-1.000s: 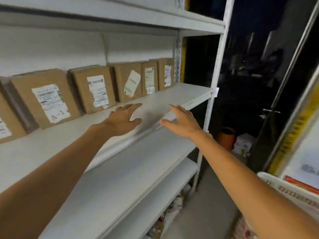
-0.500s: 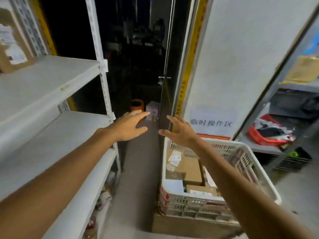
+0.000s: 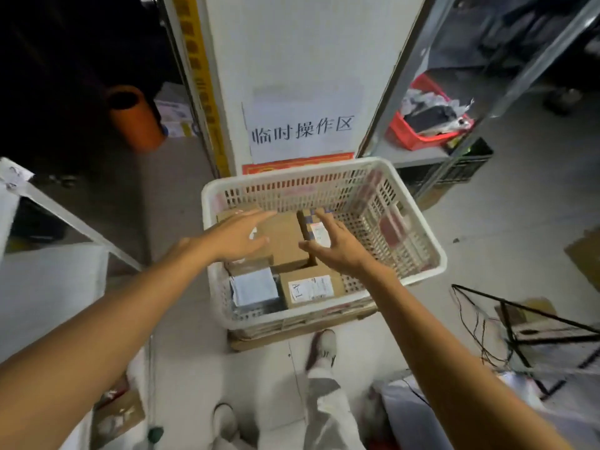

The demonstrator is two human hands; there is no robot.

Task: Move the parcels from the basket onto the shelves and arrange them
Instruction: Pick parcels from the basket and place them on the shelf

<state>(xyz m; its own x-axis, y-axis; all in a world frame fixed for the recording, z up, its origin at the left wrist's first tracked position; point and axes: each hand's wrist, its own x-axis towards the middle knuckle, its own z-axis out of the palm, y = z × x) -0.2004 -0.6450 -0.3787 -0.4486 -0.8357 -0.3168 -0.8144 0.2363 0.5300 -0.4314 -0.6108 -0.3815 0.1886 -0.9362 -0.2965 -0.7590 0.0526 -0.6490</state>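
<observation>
In the middle of the frame, a white slatted plastic basket (image 3: 418,254) holds brown cardboard parcels (image 3: 285,245). Above them, left hand (image 3: 238,237) and right hand (image 3: 339,246) both hover with fingers spread, grasping nothing.

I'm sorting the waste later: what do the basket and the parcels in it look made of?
The basket looks like white moulded plastic: slotted lattice walls and a smooth rounded rim. The A-1 parcel seems to be plain brown cardboard, matt, with a white paper label. The grey parcel may be a plastic mailer, but it is too blurred to be sure.
</observation>
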